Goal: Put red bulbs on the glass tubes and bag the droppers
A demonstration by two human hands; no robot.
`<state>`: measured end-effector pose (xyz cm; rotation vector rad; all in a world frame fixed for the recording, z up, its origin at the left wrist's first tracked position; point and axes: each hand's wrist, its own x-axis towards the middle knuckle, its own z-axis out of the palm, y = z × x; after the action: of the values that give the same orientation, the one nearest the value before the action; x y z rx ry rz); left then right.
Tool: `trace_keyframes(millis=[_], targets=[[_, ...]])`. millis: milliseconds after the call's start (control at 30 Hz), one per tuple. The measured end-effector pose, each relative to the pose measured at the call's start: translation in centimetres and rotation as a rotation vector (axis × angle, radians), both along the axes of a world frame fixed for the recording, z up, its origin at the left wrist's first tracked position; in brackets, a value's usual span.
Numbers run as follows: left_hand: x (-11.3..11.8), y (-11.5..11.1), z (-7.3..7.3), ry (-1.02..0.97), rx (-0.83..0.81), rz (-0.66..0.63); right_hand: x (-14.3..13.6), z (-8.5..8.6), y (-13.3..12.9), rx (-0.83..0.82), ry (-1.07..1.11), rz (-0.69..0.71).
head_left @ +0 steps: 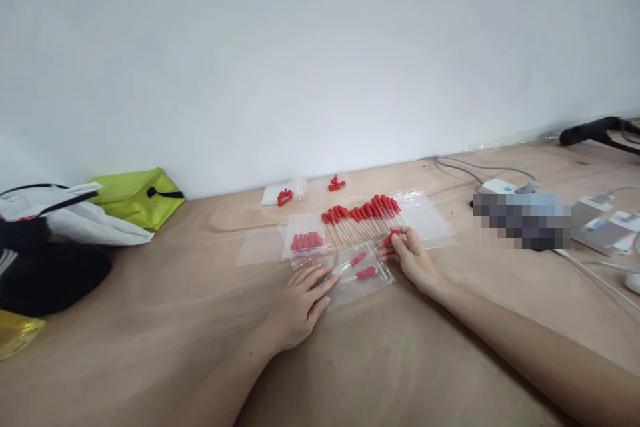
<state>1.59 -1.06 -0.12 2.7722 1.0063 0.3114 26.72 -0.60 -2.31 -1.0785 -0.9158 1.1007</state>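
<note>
My left hand (300, 310) lies with its fingers spread on the left edge of a clear zip bag (345, 293). On or inside this bag are two droppers with red rubber bulbs; one bulb (367, 272) faces right. At the bag's upper right corner, my right hand (407, 253) pinches a dropper (391, 236) by its red bulb. Its stem is mostly hidden by the fingers. Just beyond, a row of red-bulbed droppers (373, 210) with thin pale stems lies side by side. Left of that row, a bag (295, 225) shows several red bulbs (306, 240).
Small bags with loose red bulbs (285, 197) rest near the wall. More flat bags (433, 220) lie behind my right hand. A power strip (500, 188), chargers (600, 223) and cables are at right. A green bag (137, 197) and a black cap (65, 277) are at left.
</note>
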Motion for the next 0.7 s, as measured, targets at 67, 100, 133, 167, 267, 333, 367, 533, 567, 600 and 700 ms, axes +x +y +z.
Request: trace_keyframes(millis=[67, 100, 133, 167, 267, 333, 367, 533, 567, 600, 700], targets=[[0.1, -0.1, 0.3, 0.011, -0.012, 0.008, 0.3, 0.1, 0.0, -0.046, -0.077, 0.05], [0.1, -0.1, 0.4, 0.013, -0.018, 0.011, 0.4, 0.2, 0.0, -0.072, -0.131, 0.08], [0.1, -0.2, 0.4, 0.013, -0.022, 0.015, 0.6, 0.3, 0.1, -0.098, -0.186, 0.116], [0.1, -0.2, 0.5, 0.013, -0.025, 0.016, 0.8, 0.4, 0.2, -0.121, -0.234, 0.155], [0.1, -0.2, 0.4, 0.009, -0.02, 0.008, 1.0, 0.3, 0.3, -0.158, -0.33, 0.237], [0.0, -0.1, 0.2, 0.001, -0.007, 0.002, 1.1, 0.1, 0.4, -0.146, -0.375, 0.258], [0.0, -0.1, 0.1, -0.003, -0.002, -0.002, 1.1, -0.1, 0.4, -0.125, -0.411, 0.271], [-0.1, 0.0, -0.1, -0.011, 0.026, -0.026, 1.7, -0.2, 0.7, 0.045, -0.654, 0.39], [-0.1, 0.1, -0.1, -0.009, 0.03, -0.031, 1.9, 0.0, 0.9, 0.056, -0.686, 0.399], [-0.1, 0.0, 0.0, -0.007, 0.032, -0.035, 2.1, 0.4, 1.2, 0.057, -0.712, 0.388], [0.0, 0.0, 0.3, -0.004, 0.034, -0.041, 2.2, 1.8, 2.4, 0.05, -0.83, 0.267]])
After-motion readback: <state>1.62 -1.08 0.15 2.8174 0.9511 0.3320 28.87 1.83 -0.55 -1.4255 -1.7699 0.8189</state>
